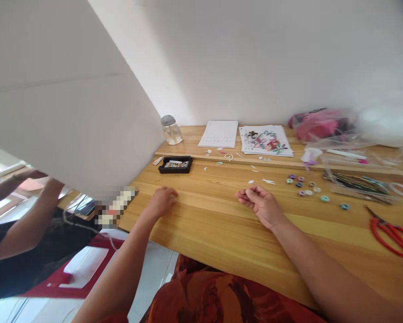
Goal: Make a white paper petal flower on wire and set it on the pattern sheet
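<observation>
Both my hands rest on a wooden table (221,224). My left hand (162,200) lies knuckles up near the table's left edge, fingers curled under; nothing shows in it. My right hand (260,202) rests on its side near the middle, fingers loosely curled and pressed together; whether they hold anything I cannot make out. Small white paper scraps (267,181) lie just beyond the right hand. A black tray (175,164) with small items sits beyond the left hand.
Coloured rolled paper coils (304,185), red scissors (391,233), a clear tray of paper strips (359,183), a glass jar (171,130), a white board (219,133), a floral picture (266,140) and a pink bag (317,123). Another person's arms (23,215) at left.
</observation>
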A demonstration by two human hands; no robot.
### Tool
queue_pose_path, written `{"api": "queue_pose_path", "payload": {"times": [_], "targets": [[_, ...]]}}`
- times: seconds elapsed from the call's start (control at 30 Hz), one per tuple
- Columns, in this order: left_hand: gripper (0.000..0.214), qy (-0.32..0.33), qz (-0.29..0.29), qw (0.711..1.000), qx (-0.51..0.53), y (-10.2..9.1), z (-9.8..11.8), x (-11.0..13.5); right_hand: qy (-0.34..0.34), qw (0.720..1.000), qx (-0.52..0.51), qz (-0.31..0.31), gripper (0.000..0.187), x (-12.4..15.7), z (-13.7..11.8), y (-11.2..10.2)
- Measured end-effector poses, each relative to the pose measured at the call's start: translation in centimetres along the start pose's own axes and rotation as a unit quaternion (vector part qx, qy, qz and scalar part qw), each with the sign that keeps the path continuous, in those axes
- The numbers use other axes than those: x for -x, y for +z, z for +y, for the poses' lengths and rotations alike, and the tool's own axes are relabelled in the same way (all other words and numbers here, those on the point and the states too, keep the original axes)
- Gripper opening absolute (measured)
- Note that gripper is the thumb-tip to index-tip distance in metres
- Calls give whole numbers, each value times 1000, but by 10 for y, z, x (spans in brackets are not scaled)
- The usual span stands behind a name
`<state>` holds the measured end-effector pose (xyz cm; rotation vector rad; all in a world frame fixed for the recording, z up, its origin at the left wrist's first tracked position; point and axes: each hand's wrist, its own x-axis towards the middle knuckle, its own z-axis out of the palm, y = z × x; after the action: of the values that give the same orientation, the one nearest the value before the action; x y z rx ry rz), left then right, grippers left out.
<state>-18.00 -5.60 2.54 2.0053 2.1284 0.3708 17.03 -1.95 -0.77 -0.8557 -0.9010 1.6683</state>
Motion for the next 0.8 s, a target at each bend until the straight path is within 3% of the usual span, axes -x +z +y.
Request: {"api": "queue_pose_path", "payload": {"times": [0.13,0.2,0.3,0.4,0.57,0.67,0.8], "targets": [[19,-19,42,994,104,19,-15,-1,-14,1000,10,7,39,1,3,4],[26,-45,24,976,210,22,-5,-7,-16,1000,16,6,42,0,5,4],[38,-33,-1,940,340,19,29,-23,-32,999,21,11,46,-2,10,3],[39,11,-37,919,393,9,82,-44,-36,999,31,1,46,-4,16,5],[38,167,-76,911,370,-1,190,-88,-39,999,26,-8,40,-10,24,9],[31,248,-72,913,315,6,264,-115,-39,999,28,-2,33,-15,27,10],[24,329,-80,914,224,31,362,-147,-45,997,57,0,24,-18,28,8]]}}
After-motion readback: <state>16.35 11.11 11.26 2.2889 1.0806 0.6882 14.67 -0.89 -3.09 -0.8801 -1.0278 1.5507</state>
